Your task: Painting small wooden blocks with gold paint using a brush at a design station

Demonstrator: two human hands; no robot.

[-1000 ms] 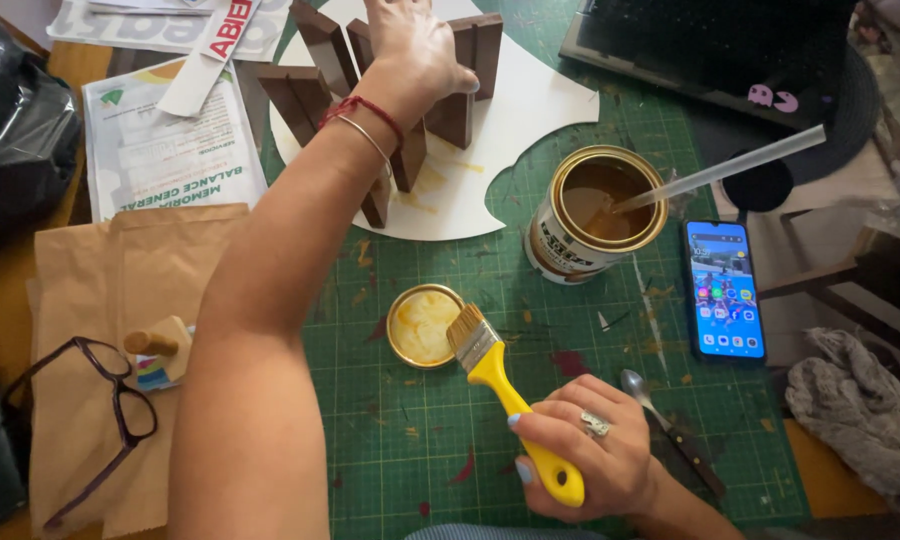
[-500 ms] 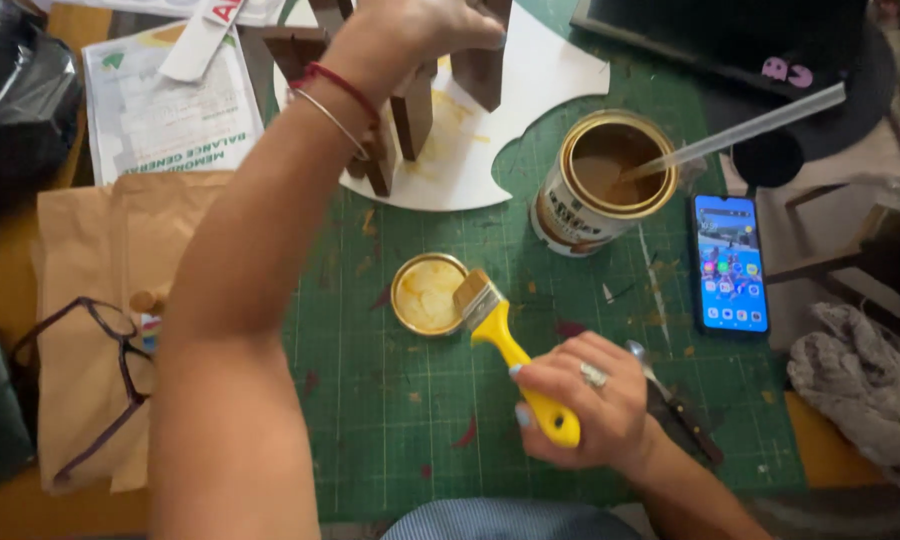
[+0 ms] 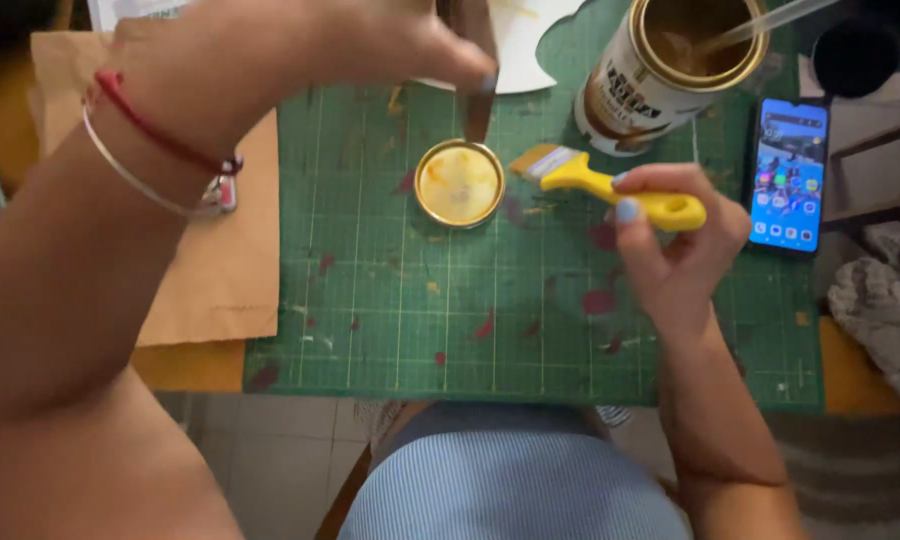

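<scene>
Your single head-worn camera looks steeply down from close above the green cutting mat (image 3: 530, 330), your lap at the bottom edge, your left forearm (image 3: 90, 300) filling the near left, blurred by closeness.

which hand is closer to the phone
Right. The right hand, holding the yellow paintbrush, sits just left of the phone. The left hand is far across the green cutting mat.

Green cutting mat (image 3: 390, 300) carries lid (image 3: 459, 183), can (image 3: 660, 70), phone (image 3: 790, 175).
</scene>
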